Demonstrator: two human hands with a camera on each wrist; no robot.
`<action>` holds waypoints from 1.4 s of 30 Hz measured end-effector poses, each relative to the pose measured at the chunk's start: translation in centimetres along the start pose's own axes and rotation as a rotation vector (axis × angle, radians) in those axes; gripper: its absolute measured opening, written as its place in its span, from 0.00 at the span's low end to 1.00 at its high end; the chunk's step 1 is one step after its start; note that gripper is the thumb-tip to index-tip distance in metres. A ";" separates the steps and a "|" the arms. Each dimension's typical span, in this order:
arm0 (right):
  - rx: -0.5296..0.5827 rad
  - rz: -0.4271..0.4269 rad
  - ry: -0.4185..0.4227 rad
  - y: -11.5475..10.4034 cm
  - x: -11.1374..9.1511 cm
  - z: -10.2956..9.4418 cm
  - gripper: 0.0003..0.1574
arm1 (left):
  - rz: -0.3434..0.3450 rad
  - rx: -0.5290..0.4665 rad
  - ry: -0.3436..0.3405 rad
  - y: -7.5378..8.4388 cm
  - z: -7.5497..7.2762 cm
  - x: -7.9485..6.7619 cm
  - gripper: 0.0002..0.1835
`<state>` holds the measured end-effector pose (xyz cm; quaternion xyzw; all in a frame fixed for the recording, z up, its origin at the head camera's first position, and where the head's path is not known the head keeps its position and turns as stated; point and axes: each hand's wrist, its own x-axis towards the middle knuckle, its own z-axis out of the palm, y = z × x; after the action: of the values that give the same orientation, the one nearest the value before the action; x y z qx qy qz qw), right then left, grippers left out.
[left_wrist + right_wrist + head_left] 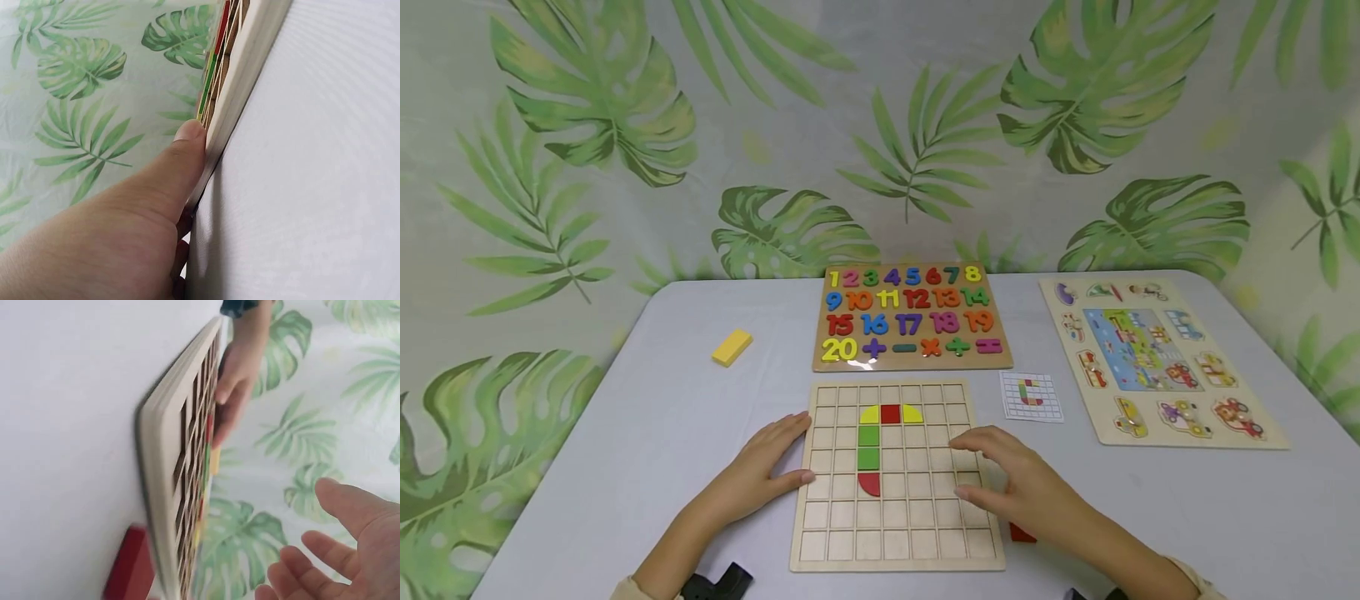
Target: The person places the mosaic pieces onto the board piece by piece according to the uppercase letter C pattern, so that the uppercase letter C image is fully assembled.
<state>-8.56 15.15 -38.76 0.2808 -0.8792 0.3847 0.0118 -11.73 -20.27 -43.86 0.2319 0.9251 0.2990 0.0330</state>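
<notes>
A wooden grid board (917,517) lies in front of me. In its cells sit a red square (891,414) between two yellow quarter-rounds (870,415), then two green squares (868,458) running down from the left one, with a red quarter-round (869,483) below. My left hand (752,475) rests along the board's left edge; in the left wrist view its thumb (187,131) presses that edge. Over the right edge hovers my right hand (1015,479), fingers apart and holding nothing. Partly hidden under it is a red block (130,565), beside the board.
A small pattern card (1032,397) lies right of the board. Behind stands a number puzzle (913,317) full of coloured digits. Farther right is a vehicle picture puzzle (1075,417). At the left lies a yellow block (732,347). Leaf-print cloth (917,167) hangs behind the table.
</notes>
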 end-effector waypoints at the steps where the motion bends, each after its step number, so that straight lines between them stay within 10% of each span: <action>1: -0.018 0.001 0.018 0.4 -0.4 -0.3 0.28 | 0.000 0.000 0.000 0.0 0.0 0.0 0.40; 12: -0.110 0.064 0.097 4.2 -3.8 -1.6 0.25 | -0.011 -0.001 -0.007 -0.2 0.2 0.1 0.41; 30: -0.184 0.210 0.001 5.6 -4.4 -1.4 0.15 | -0.016 0.000 -0.004 0.0 0.1 0.0 0.40; 42: -0.089 -0.078 0.049 1.8 -1.9 -1.4 0.17 | 0.000 0.014 0.011 0.2 0.1 0.0 0.40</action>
<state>-8.15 17.98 -39.39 0.3044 -0.8834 0.3511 0.0606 -11.67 -20.11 -43.83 0.2304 0.9273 0.2938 0.0263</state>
